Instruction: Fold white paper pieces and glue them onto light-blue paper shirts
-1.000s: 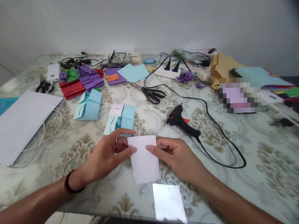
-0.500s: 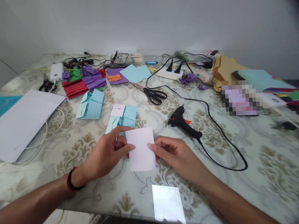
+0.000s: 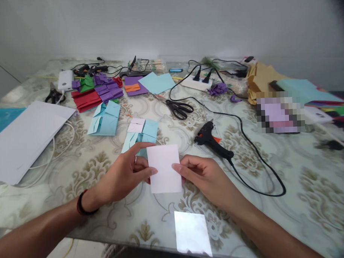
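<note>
A small white rectangle of paper [image 3: 165, 172] is held upright above the table between my two hands. My left hand [image 3: 128, 172] pinches its left edge, thumb in front and the index finger stretched along the top corner. On the other edge my right hand [image 3: 203, 173] grips the paper with the thumb in front; its other fingers are partly hidden behind. Just beyond the paper lies a light blue folded paper piece [image 3: 149, 130] with a pale pink folded piece [image 3: 136, 125] on it. A bright white square [image 3: 192, 232] shows on the table near the front edge.
A black glue gun [image 3: 213, 140] lies to the right, its cord looping forward. Black-handled scissors [image 3: 179, 108] lie beyond. White sheets [image 3: 31, 139] are stacked at the left. Coloured folded papers [image 3: 86, 100] and a white power strip [image 3: 197, 82] sit further back.
Both hands and the white paper have shifted very slightly to the right and up in view. The grip stays the same.
</note>
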A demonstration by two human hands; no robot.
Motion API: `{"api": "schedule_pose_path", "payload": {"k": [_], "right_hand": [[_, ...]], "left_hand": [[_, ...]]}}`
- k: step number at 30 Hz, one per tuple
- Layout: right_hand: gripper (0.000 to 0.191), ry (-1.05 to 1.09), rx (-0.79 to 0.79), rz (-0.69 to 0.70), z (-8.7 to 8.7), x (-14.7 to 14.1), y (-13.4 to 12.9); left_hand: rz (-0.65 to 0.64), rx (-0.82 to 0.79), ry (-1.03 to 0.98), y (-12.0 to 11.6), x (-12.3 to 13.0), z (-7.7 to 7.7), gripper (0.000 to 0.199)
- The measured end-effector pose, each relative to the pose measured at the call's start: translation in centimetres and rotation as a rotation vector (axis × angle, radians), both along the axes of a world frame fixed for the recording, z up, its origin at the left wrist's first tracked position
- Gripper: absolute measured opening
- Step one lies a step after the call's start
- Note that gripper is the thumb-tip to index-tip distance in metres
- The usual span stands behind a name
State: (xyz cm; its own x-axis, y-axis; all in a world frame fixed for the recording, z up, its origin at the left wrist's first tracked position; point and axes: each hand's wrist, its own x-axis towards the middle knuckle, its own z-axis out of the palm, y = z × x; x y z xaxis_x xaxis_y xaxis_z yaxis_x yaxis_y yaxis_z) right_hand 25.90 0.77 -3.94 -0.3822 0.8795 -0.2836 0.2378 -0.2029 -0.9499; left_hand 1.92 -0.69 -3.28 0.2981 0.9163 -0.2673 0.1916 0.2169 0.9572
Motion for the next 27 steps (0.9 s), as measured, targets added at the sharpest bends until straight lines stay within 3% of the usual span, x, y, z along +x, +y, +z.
{"api": "schedule_pose_path", "payload": {"k": [5, 13, 22, 27], "right_hand": [[0.047, -0.037, -0.048, 0.092, -0.17, -0.02, 0.13], [0.052, -0.090, -0.019, 0.051, -0.72, 0.14, 0.18], [0.050, -0.099, -0.059, 0.137, -0.72, -0.04, -0.01], [0.052, -0.181, -0.026, 0.127, -0.72, -0.02, -0.37]], "left_hand": [[0.043, 0.095, 0.042, 0.02, -0.20, -0.06, 0.059], [0.001, 0.000, -0.060, 0.24, -0.16, -0.01, 0.066], [0.042, 0.021, -0.072, 0.42, -0.27, -0.13, 0.061], [-0.044, -0.048, -0.118, 0.71, -0.63, -0.43, 0.021]]}}
